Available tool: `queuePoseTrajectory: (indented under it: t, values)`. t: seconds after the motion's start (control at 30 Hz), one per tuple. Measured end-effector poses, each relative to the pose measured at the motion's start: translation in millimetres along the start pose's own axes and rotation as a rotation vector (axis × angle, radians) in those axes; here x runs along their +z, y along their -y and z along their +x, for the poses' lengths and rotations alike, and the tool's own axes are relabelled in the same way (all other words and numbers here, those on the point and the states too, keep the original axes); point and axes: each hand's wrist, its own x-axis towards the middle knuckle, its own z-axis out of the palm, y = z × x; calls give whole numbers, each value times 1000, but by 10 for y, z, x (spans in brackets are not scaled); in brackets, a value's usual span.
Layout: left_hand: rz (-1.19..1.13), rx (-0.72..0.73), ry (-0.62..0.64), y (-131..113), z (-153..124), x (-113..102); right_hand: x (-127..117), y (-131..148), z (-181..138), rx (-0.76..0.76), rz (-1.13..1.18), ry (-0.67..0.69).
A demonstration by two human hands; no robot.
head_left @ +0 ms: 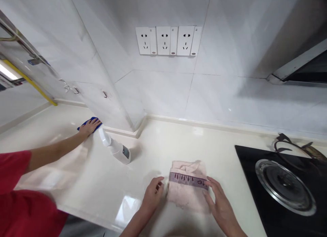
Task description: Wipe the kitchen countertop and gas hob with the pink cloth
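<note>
A pale pink cloth [189,196] with a purple printed band lies folded flat on the white counter. Just beyond its left edge is my left hand [153,192], fingers loosely bent and apart, with nothing in it. My right hand [221,203] is at the cloth's right edge, its fingertips touching the band's end and thumb and fingers apart. A white spray bottle [119,150] stands to the left of the cloth, appearing tilted in the view.
A co-worker's hand [89,127] presses a blue cloth [99,127] on the counter by the wall at left. The black gas hob [251,182] is to my right, with a dark wire-like rack [283,146] behind. Sockets [165,41] line the wall, which juts out near the bottle.
</note>
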Motion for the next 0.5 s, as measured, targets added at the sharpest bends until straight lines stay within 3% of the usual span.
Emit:
queuePoseTrajectory:
  t: [0.13, 0.27, 0.37, 0.5]
  values:
    - [122, 207, 64, -234, -57, 234, -425, -998, -109, -28, -330, -200]
    - [312, 475, 312, -442, -103, 764, -740, -1720, -383, 18, -632, -279]
    - [393, 572, 444, -514, -34, 1147, -714, -1856, -580, -72, -723, -281]
    - [466, 479, 465, -520, 183, 1414, -584, -1790, -589, -248, -747, -293]
